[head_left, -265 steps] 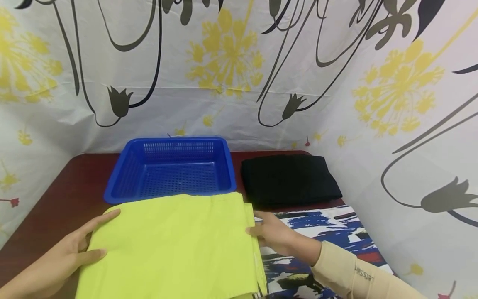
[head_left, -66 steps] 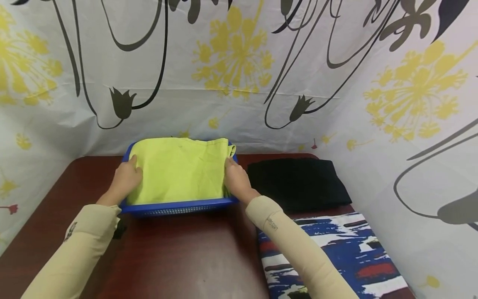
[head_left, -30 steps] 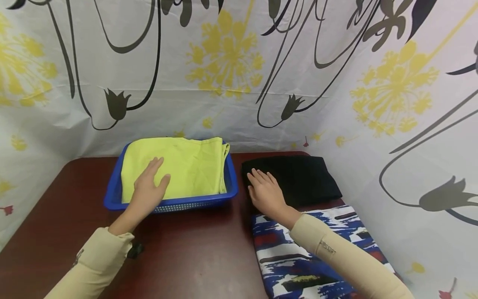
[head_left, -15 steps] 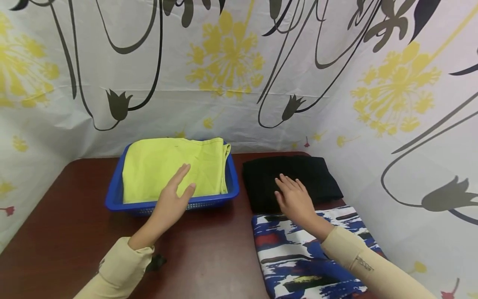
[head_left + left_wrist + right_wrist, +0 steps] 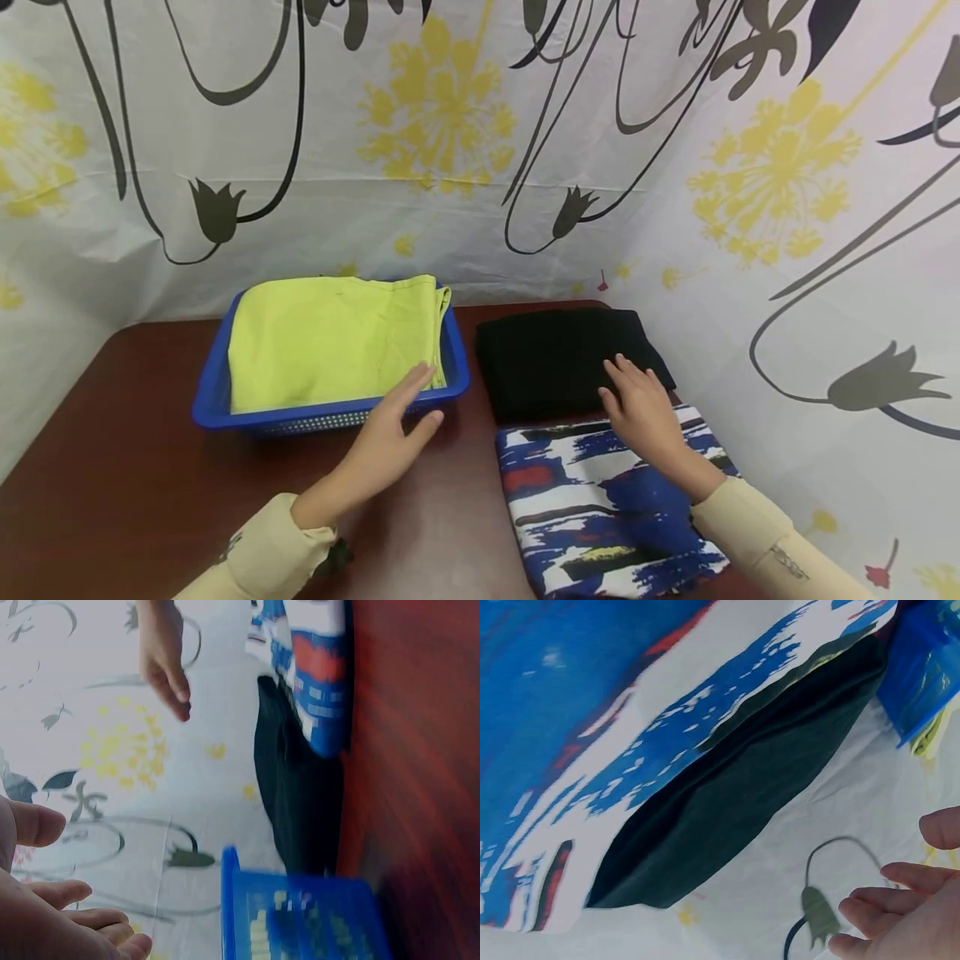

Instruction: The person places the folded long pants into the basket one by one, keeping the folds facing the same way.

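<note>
On the brown table: reaching for black cloth with both hands, right hand and left hand, fingers loose, holding nothing. Next, probably grabbing its edges.

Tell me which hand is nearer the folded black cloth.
Right. The right hand hovers over the near right edge of the black cloth, fingers spread. The left hand is farther off, in front of the blue basket, holding nothing.
</note>
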Available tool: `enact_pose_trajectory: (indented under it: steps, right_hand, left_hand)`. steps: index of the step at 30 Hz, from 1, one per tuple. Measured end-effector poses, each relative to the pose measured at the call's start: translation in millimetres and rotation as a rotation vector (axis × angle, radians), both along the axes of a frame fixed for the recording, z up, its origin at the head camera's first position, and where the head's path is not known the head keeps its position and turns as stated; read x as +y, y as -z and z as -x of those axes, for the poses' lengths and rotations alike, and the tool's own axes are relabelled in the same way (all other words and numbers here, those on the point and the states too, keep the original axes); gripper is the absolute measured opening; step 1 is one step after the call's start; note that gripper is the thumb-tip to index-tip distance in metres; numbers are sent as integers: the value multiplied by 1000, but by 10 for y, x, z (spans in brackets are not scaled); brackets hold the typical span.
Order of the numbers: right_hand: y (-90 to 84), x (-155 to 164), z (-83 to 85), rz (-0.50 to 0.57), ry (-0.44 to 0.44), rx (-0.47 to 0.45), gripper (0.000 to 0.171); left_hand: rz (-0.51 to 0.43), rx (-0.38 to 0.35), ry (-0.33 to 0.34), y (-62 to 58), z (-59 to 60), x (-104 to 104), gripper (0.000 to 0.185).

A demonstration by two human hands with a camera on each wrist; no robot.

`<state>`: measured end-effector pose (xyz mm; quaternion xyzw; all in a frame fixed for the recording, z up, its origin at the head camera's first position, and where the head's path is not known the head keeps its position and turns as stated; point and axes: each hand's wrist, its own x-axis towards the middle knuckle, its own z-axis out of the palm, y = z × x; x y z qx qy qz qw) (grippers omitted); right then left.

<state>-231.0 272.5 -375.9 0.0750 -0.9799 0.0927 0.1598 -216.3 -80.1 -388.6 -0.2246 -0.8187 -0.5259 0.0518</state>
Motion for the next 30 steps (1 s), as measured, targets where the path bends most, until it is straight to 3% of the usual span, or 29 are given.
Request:
enact_pose_trajectory:
  steps: [7, 15, 21, 30]
  right_hand:
    - [-118, 398, -111, 156, 34, 64, 46]
    - [-246, 765, -264, 228, 163, 54, 53]
    - [-286, 977, -358, 231, 270, -4, 60]
    - [-199, 1198, -473, 256, 313, -48, 61]
  left_hand:
    - [1, -42, 86, -5, -146, 243, 59]
    - [55, -105, 273, 0, -306, 592, 60]
    - [65, -146, 334, -31, -379, 767, 60]
    - [135, -197, 391, 6, -461, 932, 59]
